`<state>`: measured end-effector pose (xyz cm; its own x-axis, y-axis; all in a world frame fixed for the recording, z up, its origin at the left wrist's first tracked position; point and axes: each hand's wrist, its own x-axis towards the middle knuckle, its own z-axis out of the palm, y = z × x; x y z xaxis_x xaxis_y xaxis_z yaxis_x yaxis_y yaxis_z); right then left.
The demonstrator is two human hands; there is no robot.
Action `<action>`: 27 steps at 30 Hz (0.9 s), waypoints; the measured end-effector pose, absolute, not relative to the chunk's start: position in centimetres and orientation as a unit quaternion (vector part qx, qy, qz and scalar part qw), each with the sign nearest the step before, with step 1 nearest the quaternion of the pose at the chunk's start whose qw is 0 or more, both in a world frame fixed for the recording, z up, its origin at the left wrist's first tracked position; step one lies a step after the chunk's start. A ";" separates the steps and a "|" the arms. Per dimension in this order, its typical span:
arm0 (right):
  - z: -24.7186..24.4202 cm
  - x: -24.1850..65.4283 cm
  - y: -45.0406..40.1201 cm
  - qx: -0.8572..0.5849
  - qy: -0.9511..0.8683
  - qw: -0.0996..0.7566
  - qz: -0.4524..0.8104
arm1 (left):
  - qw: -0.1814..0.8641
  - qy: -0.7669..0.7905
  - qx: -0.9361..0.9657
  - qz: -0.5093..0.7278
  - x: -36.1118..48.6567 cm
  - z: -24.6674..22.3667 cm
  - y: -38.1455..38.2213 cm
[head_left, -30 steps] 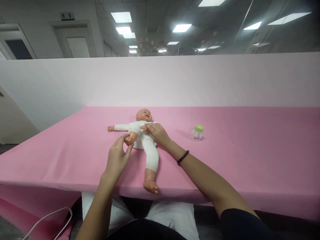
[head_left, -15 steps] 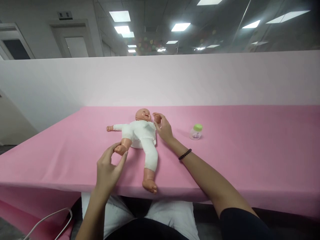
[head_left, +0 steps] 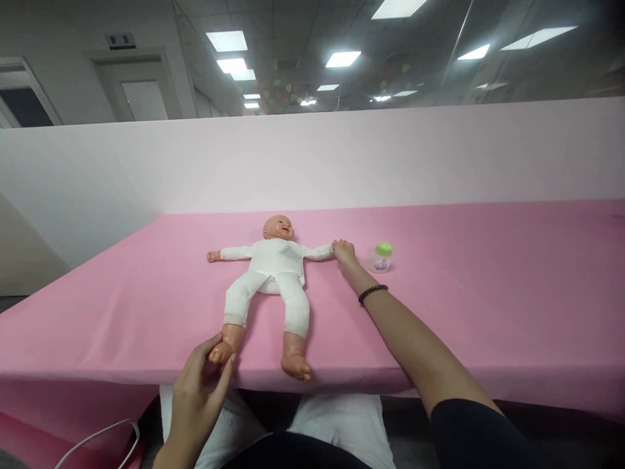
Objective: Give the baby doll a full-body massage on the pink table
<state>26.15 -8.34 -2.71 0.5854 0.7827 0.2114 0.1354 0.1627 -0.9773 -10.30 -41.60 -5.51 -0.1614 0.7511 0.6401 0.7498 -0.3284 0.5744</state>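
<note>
A baby doll (head_left: 278, 257) with a white cloth body lies on its back on the pink table cover (head_left: 463, 299), head toward the back wall and feet at the front edge. Around the doll's foot on the left (head_left: 223, 345), my left hand (head_left: 202, 384) curves with thumb and fingers on either side. My right hand (head_left: 346, 251) is closed on the doll's hand (head_left: 338, 244) at the right, that arm stretched out sideways. Just right of my right hand stands a small clear jar with a green lid (head_left: 381, 258).
Behind the table runs a low white wall (head_left: 312, 163) with glass above it. A white cable (head_left: 105, 430) loops below the table at the lower left. The front table edge (head_left: 342, 381) is close to my lap.
My left hand has brought the doll's left-side leg down from its raised, bent position onto the table. My right hand has drawn the doll's other-side arm outward to the right.
</note>
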 end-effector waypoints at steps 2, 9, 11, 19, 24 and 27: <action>-2.9 26.5 -8.7 -0.636 -0.370 0.623 0.263 | 0.007 0.573 0.663 0.481 -10.4 -5.2 -41.5; 0.0 26.5 -10.1 -0.694 -0.404 0.551 0.228 | 0.192 0.548 0.703 0.411 -15.3 0.8 -37.4; 1.6 25.9 -11.3 -0.685 -0.452 0.540 0.189 | 0.174 0.561 0.700 0.405 -16.7 3.4 -34.4; 3.5 20.3 -31.2 -0.547 -0.725 0.385 0.163 | 0.067 0.625 0.720 0.294 -17.5 6.7 -16.9; -0.5 16.0 -40.4 -0.516 -0.753 0.378 0.153 | 0.132 0.648 0.729 0.179 -20.1 3.2 -11.4; -3.0 14.6 -40.7 -0.550 -0.727 0.395 0.114 | 0.134 0.665 0.691 0.250 -22.0 1.0 -11.3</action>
